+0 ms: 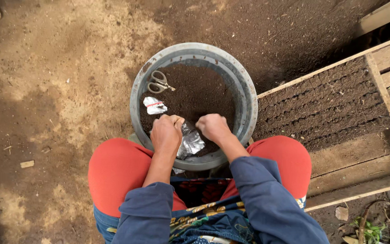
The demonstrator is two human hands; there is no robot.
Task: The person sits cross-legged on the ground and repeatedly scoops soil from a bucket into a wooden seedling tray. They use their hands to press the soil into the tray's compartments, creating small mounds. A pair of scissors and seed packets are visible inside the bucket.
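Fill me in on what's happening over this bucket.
A seated person holds a crumpled silver foil packet in both hands, left hand and right hand, over a grey bucket partly filled with dark soil. Scissors and a second small foil packet lie on the soil inside. A wooden tray of furrowed soil sits to the right.

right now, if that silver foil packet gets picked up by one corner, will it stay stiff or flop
The silver foil packet, held in the left hand, is creased and crumpled, so it would probably flop and bend. It looks thin and flat, so likely light. Its glossy skin may slip in a loose grip.
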